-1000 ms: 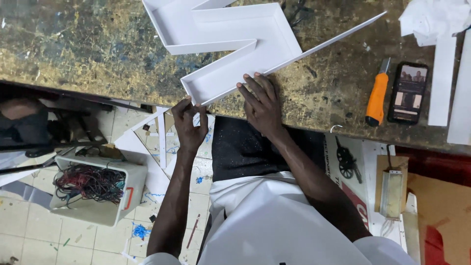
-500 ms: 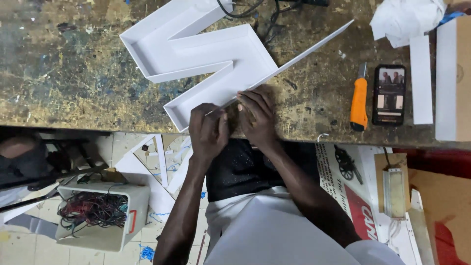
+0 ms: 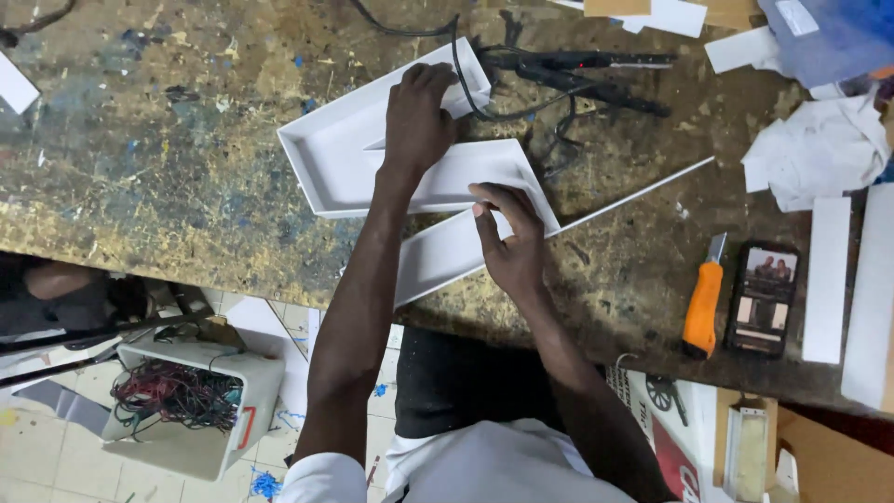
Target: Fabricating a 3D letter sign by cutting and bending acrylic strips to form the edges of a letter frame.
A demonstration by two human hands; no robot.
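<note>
A phone [image 3: 764, 300] lay face up near the right end of the tabletop [image 3: 168, 149], just right of an orange-handled knife [image 3: 702, 300]. Its screen was lit, a dark upright rectangle with a small picture at the top and pale blocks below. Below the tabletop's near edge, on the floor to the right, lay a printed sheet [image 3: 666, 419] in white and red with a dark drawing on it. Beside it sat brown cardboard [image 3: 824, 461], partly cut off by the picture's edge.
</note>
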